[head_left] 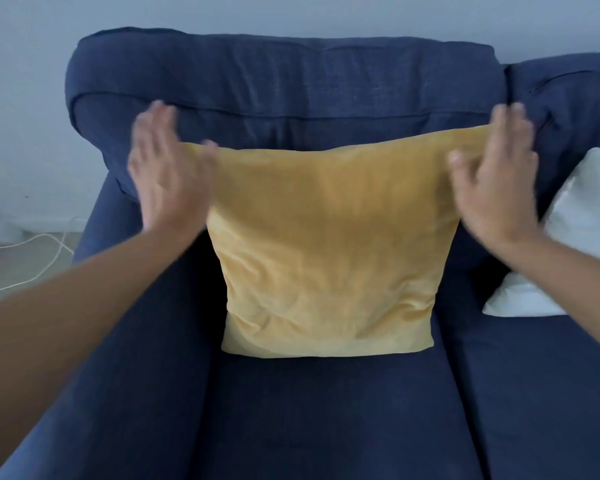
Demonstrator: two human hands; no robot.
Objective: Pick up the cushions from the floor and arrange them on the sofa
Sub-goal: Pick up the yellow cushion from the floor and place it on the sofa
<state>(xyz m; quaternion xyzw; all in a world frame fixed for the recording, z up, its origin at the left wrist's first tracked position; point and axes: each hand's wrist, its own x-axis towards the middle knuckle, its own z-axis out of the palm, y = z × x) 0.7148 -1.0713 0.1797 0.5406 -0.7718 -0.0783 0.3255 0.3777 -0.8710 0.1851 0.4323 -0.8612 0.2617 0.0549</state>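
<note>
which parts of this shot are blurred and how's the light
Head view: both the left hand and right hand are smeared by motion blur; the yellow cushion and blue sofa look fairly sharp; light is soft and dim, without glare.

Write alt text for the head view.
A yellow cushion stands upright against the back of a blue sofa, with the left hand and right hand open at its top corners. A white cushion lies to the right.
</note>
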